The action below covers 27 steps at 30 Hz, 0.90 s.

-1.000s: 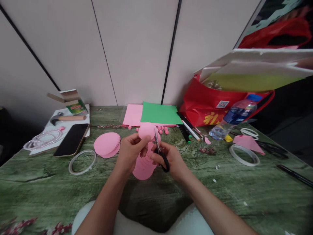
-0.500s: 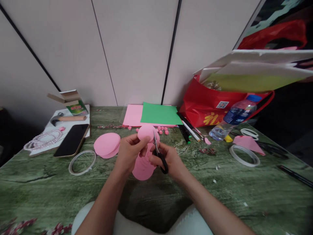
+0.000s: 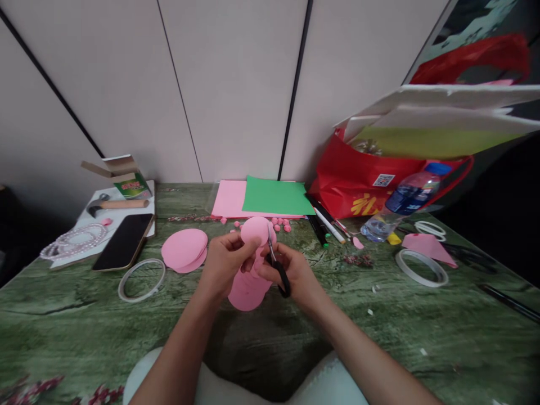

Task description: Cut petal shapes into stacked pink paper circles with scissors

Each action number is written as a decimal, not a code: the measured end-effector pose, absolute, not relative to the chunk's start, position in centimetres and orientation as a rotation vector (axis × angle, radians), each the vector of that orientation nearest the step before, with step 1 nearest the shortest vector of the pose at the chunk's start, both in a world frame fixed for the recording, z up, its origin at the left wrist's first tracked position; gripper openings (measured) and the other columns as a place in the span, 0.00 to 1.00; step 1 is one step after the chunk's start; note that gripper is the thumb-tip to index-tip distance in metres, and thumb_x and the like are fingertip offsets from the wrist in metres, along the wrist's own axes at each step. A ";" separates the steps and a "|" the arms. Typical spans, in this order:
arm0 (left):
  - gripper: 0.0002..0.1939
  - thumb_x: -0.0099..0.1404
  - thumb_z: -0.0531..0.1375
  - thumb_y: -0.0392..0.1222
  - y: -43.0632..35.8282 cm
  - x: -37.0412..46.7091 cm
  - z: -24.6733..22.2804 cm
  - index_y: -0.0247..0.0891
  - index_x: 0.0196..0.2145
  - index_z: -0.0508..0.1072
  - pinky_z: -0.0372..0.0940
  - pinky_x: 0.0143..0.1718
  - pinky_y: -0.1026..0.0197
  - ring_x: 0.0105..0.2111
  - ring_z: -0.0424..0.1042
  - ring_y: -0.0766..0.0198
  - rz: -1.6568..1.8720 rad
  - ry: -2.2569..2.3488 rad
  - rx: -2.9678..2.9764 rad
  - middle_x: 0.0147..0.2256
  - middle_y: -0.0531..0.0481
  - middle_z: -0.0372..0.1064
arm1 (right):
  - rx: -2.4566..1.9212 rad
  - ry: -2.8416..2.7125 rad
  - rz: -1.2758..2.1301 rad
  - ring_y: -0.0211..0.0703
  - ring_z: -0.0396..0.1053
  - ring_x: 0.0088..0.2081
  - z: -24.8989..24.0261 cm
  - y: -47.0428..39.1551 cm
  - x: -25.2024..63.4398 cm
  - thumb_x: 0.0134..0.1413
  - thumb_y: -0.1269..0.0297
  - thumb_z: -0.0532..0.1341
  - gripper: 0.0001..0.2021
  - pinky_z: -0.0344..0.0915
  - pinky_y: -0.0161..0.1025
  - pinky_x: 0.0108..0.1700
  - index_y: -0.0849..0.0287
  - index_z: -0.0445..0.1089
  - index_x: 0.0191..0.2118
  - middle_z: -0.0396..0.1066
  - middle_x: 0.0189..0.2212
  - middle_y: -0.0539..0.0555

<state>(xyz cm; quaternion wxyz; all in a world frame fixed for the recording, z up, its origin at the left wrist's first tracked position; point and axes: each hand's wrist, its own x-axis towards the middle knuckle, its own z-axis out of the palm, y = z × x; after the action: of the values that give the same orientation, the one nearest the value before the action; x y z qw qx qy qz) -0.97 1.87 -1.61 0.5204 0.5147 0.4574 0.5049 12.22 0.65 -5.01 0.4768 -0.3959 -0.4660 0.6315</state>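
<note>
My left hand (image 3: 228,256) pinches a pink paper circle (image 3: 254,229) between thumb and fingers, above the table. Black-handled scissors (image 3: 279,272) are gripped in my right hand (image 3: 295,275), with their blades at the circle's right edge. Below both hands, more pink paper circles (image 3: 247,298) lie overlapping on the table, partly covered by my fingers. To the left rests another small pile of pink circles (image 3: 183,248). Several small pink balls (image 3: 282,224) sit just behind the held circle.
Green paper (image 3: 276,196) lies over pink sheets at the wall. A phone (image 3: 125,241), a hammer (image 3: 120,205) and a tape roll (image 3: 142,280) are on the left. Right stand a red bag (image 3: 346,180) and a water bottle (image 3: 405,199), near pens (image 3: 329,225) and another tape roll (image 3: 422,269).
The held circle has shifted slightly right and down, its edge turning against the scissor blades. Both hands keep their grips and have barely moved.
</note>
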 end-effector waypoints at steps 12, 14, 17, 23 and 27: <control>0.10 0.51 0.62 0.40 1.9 -1.1 -1.6 0.33 0.19 0.67 0.47 0.13 0.70 0.11 0.53 0.77 1.233 1.070 1.182 0.11 0.58 0.57 | -1.020 -1.193 1.502 0.30 0.56 0.18 -5.2 0.7 12.3 0.28 0.60 0.69 0.19 0.55 0.31 0.22 0.61 0.63 0.28 0.61 0.16 0.44; 0.10 0.52 0.62 0.41 2.0 -1.2 -1.6 0.33 0.19 0.68 0.47 0.13 0.70 0.12 0.53 0.77 1.239 1.066 1.183 0.11 0.58 0.57 | -1.024 -1.195 1.497 0.29 0.56 0.17 -5.1 0.6 12.3 0.29 0.60 0.69 0.18 0.56 0.31 0.21 0.61 0.63 0.27 0.61 0.16 0.43; 0.10 0.52 0.61 0.41 2.0 -1.3 -1.6 0.33 0.19 0.67 0.48 0.14 0.70 0.12 0.53 0.77 1.255 1.054 1.182 0.12 0.58 0.58 | -1.031 -1.195 1.505 0.29 0.57 0.16 -5.1 0.6 12.4 0.30 0.60 0.69 0.17 0.58 0.31 0.21 0.60 0.63 0.27 0.62 0.16 0.43; 0.12 0.53 0.61 0.40 2.1 -1.2 -1.5 0.33 0.18 0.65 0.49 0.14 0.70 0.12 0.54 0.76 1.309 1.056 1.174 0.13 0.58 0.58 | -1.025 -1.198 1.514 0.29 0.57 0.15 -5.1 0.4 12.3 0.33 0.61 0.68 0.15 0.60 0.32 0.21 0.60 0.62 0.27 0.61 0.14 0.42; 0.11 0.54 0.60 0.41 1.9 -1.0 -1.5 0.34 0.19 0.65 0.51 0.14 0.70 0.13 0.57 0.75 1.324 1.040 1.154 0.14 0.57 0.60 | -1.037 -1.193 1.521 0.29 0.58 0.15 -5.1 0.4 12.1 0.32 0.62 0.68 0.16 0.60 0.32 0.22 0.60 0.62 0.27 0.62 0.15 0.43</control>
<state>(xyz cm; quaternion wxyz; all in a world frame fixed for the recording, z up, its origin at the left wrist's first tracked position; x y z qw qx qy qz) -0.96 1.90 -1.50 0.5228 0.4820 0.4345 0.5528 12.09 0.41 -5.13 0.4568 -0.4205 -0.4838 0.6168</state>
